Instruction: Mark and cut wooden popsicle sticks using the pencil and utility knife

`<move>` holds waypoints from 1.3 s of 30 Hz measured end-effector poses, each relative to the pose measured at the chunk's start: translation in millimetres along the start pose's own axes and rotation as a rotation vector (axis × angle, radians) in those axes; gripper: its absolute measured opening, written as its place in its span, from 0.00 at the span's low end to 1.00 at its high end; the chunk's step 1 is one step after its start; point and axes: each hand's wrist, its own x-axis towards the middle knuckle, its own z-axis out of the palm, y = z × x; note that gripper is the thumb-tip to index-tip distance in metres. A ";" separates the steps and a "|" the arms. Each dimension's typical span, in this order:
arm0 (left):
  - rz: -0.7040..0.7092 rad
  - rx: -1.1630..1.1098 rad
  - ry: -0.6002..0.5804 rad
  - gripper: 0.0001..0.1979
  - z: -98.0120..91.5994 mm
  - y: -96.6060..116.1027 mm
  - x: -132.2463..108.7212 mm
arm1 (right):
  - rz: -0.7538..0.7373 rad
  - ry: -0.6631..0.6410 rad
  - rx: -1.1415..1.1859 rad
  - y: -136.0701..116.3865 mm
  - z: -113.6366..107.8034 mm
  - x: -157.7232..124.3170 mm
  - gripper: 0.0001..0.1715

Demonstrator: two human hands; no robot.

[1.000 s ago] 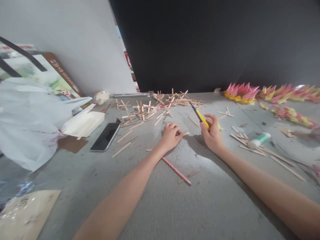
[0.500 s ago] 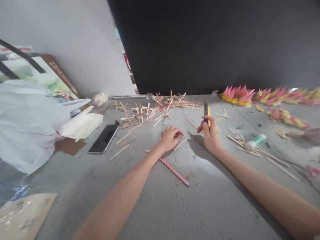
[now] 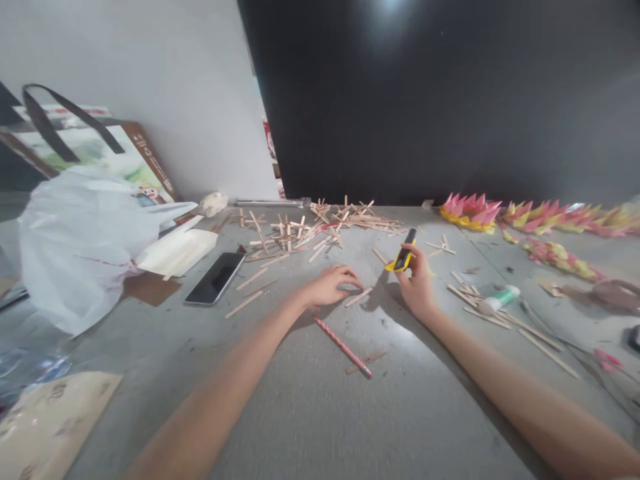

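Note:
Close to the middle of the grey table (image 3: 300, 400), my left hand (image 3: 334, 285) hovers low with its fingers spread and curved, holding nothing. A short wooden stick (image 3: 359, 297) lies just right of its fingertips. My right hand (image 3: 417, 280) grips a yellow and black cutter (image 3: 404, 252), tilted up above the table. Below my left hand lies a pink pencil (image 3: 343, 347), its far tip near the wrist and its near end on a wooden stick. Beyond both hands is a pile of wooden sticks (image 3: 287, 233), several crossed together.
At left are a phone (image 3: 215, 279), a white plastic bag (image 3: 85, 247) and a paper tray (image 3: 180, 250). To the right lie a glue stick (image 3: 499, 300), more loose sticks (image 3: 480, 310), pink scissors (image 3: 607, 360) and pink-yellow paper crafts (image 3: 470, 212). A black panel (image 3: 425, 100) stands behind.
The cutter has tilted from upright to a slant in my right hand. My left hand has shifted slightly left and its fingers have spread. The camera view has moved a little.

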 end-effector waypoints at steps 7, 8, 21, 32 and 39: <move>0.030 0.118 0.078 0.21 11.5 11.8 -24.9 | -0.022 0.110 -0.029 -9.7 -3.9 1.4 0.16; 0.042 0.152 0.079 0.20 14.8 14.8 -26.6 | -0.014 0.113 -0.022 -10.4 -4.7 1.7 0.17; -0.019 0.078 0.207 0.13 25.0 11.8 -26.7 | 0.358 0.100 0.537 -10.9 0.3 23.6 0.24; -0.201 -0.019 0.351 0.42 33.7 12.3 -22.8 | 0.662 -0.259 0.973 -69.9 19.1 69.2 0.11; -0.227 -0.033 0.370 0.46 35.5 8.4 -21.3 | 0.599 -0.271 0.982 -91.6 62.1 71.7 0.34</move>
